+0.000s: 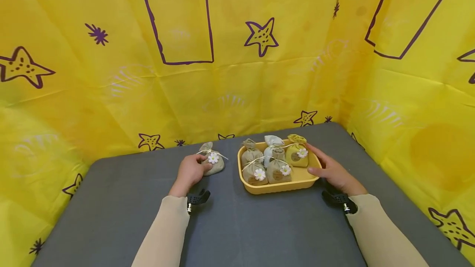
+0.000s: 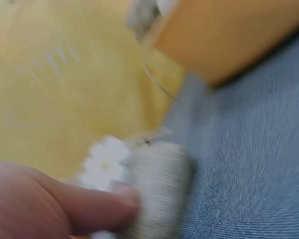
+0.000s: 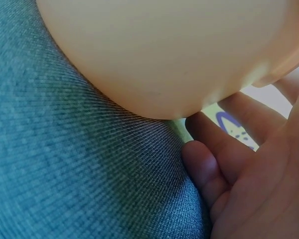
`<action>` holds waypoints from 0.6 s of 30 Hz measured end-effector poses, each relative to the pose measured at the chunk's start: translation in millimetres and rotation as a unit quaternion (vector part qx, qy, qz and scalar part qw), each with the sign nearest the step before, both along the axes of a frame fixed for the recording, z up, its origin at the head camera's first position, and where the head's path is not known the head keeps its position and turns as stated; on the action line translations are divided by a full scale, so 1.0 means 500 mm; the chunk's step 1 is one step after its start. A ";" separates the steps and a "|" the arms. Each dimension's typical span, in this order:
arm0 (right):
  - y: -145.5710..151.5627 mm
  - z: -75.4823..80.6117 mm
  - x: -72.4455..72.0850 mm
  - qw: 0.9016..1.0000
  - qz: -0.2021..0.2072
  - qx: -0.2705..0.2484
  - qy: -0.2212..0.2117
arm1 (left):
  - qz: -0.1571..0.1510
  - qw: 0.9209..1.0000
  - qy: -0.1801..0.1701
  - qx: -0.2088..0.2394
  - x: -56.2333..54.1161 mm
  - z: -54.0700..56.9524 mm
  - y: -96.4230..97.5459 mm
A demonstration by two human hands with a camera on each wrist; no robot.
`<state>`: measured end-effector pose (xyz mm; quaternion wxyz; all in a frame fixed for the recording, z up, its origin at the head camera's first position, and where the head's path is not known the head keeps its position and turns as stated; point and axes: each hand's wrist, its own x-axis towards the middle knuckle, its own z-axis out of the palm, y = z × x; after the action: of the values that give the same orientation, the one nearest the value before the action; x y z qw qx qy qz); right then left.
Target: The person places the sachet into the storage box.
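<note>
My left hand (image 1: 190,173) pinches a small grey-beige drawstring pouch (image 1: 217,168) between thumb and fingers, left of the tray. A white daisy and a pale cord decorate the pouch's neck. In the left wrist view, which is blurred, the thumb presses on the pouch (image 2: 162,186) beside its daisy (image 2: 104,163). At the right end of the yellow tray (image 1: 285,186), my right hand (image 1: 335,175) grips the rim, thumb at the near corner. From the right wrist view, several fingers (image 3: 256,114) lie against the tray's outer wall (image 3: 154,64).
Inside the tray stand three khaki pouches, among them one with a daisy (image 1: 254,174), plus a white pouch (image 1: 272,140) and a yellow pouch (image 1: 297,153). The grey tabletop (image 1: 237,226) meets a yellow patterned cloth (image 1: 230,77) at the back and sides.
</note>
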<state>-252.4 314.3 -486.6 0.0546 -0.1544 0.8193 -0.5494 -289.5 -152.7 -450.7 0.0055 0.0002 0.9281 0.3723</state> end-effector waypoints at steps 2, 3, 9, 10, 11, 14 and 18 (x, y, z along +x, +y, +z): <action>0.000 0.002 0.001 1.000 -0.003 0.005 0.003 | -0.017 0.999 -0.014 -0.038 0.021 0.015 -0.004; 0.000 0.003 0.002 1.000 -0.004 0.004 0.003 | -0.026 0.998 -0.025 -0.048 0.029 0.022 -0.006; 0.000 0.007 0.006 1.000 0.003 -0.005 0.002 | -0.068 0.995 -0.076 0.017 0.048 0.032 -0.029; 0.000 0.006 0.006 1.000 0.004 -0.005 0.002 | -0.071 0.994 -0.076 0.038 0.047 0.028 -0.032; 0.001 0.006 0.006 1.000 0.005 -0.005 0.001 | -0.075 0.993 -0.073 0.058 0.046 0.023 -0.035; 0.001 0.005 0.005 1.000 0.006 -0.006 0.002 | -0.096 0.991 -0.052 0.083 0.041 0.008 -0.036; 0.001 0.002 0.002 1.000 0.007 -0.006 0.008 | -0.127 0.989 -0.037 0.070 0.040 0.002 -0.024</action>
<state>-251.2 315.1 -485.7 0.0510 -0.1646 0.8152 -0.5530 -269.8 -164.5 -449.4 0.0869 0.1049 0.8915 0.4321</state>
